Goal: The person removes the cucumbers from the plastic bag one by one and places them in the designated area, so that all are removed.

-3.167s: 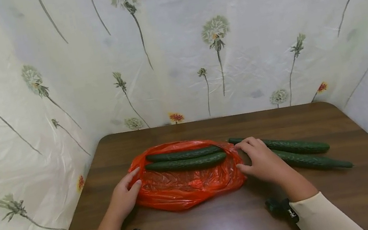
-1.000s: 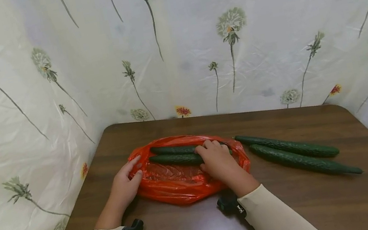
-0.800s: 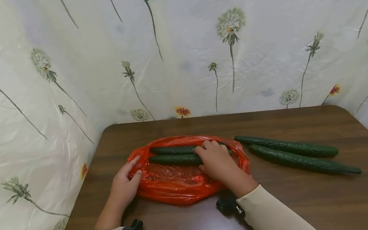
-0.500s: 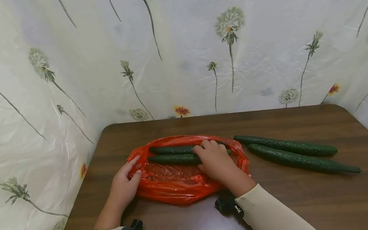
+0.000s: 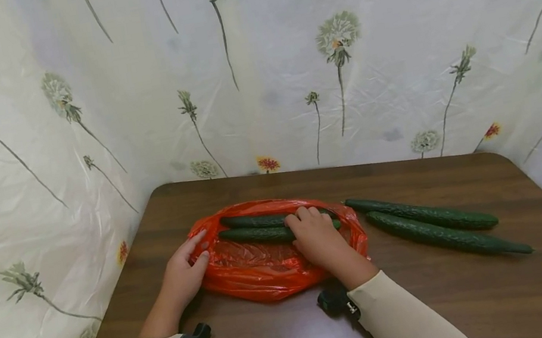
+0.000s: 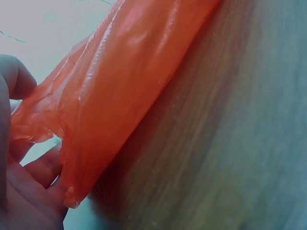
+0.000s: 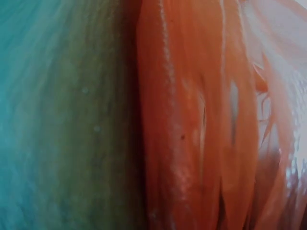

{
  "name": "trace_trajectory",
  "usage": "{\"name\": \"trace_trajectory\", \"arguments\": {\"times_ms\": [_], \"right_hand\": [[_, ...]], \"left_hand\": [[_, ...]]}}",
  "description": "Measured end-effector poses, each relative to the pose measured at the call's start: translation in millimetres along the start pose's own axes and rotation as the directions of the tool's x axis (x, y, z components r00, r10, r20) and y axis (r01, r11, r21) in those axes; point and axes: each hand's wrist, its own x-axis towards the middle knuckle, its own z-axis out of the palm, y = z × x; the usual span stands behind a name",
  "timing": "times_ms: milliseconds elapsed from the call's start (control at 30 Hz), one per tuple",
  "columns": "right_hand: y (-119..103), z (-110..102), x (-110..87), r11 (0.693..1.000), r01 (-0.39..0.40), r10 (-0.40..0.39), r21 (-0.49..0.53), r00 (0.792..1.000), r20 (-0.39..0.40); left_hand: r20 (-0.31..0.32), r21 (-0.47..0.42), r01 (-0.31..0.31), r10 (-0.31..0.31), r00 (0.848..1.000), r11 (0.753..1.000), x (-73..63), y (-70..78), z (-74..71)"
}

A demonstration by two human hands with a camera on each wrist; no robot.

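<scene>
A red plastic bag (image 5: 264, 285) lies on the table with its mouth spread upward. Inside, side by side, are a far cucumber (image 5: 253, 220) and a near cucumber (image 5: 252, 235). My left hand (image 5: 184, 272) holds the bag's left rim; in the left wrist view, the thumb and fingers (image 6: 17, 76) are on either side of the thin plastic. Reaching over the near rim, my right hand (image 5: 318, 236) grips the cucumbers near their right ends, its fingers curled over them. The right wrist view shows only red plastic (image 7: 192, 143) and table; the hand is out of sight there.
Two more cucumbers lie right of the bag, a rear one (image 5: 431, 213) and a front one (image 5: 446, 235). The dark wooden table (image 5: 490, 299) has rounded far corners. Flower-patterned sheeting (image 5: 270, 102) stands behind it and along the left side.
Since the oldest frame, my right hand has left the bag's right rim and moved left onto the cucumbers inside. Over the last second both hands stay in place.
</scene>
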Motion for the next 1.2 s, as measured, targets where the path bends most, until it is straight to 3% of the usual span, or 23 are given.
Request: {"name": "trace_trajectory", "arguments": {"times_ms": [467,767,1200], "right_hand": [[0,1,-5.8,0.999,0.025,-0.025,-0.022,1.000,-0.013],[0,-6,-8.5,0.999,0.038,-0.036,0.027,0.997,-0.064],[3,-9,-11.0,0.999,0.001,0.001,0.034,0.999,-0.050]], "left_hand": [[0.004,0.011,0.016,-0.016,1.000,1.000,0.8,0.3,-0.1],[0.003,0.020,0.024,-0.024,1.000,1.000,1.6,1.2,-0.5],[-0.003,0.000,0.022,-0.022,1.000,1.000,-0.4,-0.1,0.2]]}}
